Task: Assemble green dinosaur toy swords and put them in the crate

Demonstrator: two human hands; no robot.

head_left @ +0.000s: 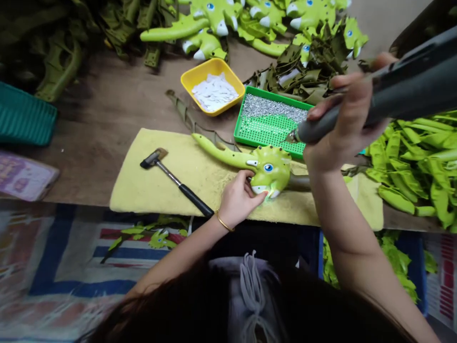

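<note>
From the head camera, the left hand (237, 200) curls half closed, its fingertips pressed against the snout of a green toy dinosaur head (269, 166), which lies on its side on a yellow towel (160, 190). The head's long tail-like piece stretches left across the towel, and olive fabric spikes trail beyond it. The right hand (342, 119) wraps firmly around a grey power tool (357, 107), probably a rotary engraver, though the view is poor. Its metal tip (292, 137) hangs just above the dinosaur head, beside a green tray (271, 138). That tray holds a mass of silver studs across its upper part, while the rest shows a bare perforated grid. Just beyond it, a yellow tray (189, 78) is heaped with white pieces. A black-handled hammer (174, 181) lies on the towel near the left hand. Finished green dinosaurs (214, 19) are piled at the far edge of the wooden bench (107, 95), and loose green fabric pieces (410, 166) sit to the right. Below the bench, a blue bin (410, 257) holds more green pieces.
</note>
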